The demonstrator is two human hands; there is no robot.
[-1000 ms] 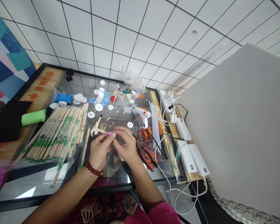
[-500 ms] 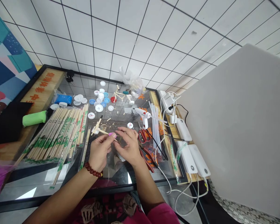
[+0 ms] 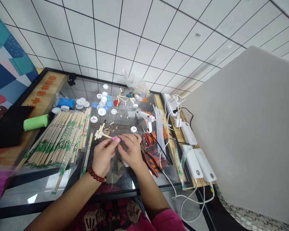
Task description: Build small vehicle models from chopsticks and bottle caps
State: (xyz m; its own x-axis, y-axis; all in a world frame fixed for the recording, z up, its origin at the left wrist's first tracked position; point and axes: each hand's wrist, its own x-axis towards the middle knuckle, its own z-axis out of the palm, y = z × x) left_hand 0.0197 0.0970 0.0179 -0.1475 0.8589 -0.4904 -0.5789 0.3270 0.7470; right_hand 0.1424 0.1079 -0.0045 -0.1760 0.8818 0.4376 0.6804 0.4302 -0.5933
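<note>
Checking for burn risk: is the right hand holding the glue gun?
No, the glue gun rests on the table, apart from the right hand.

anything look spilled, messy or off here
Mildly: pale crumbs and a short stick bit lie loose on the glass tabletop, just beyond the right hand, whereas most wrapped chopsticks lie grouped. A grey smudge also marks the white tiled wall.
</note>
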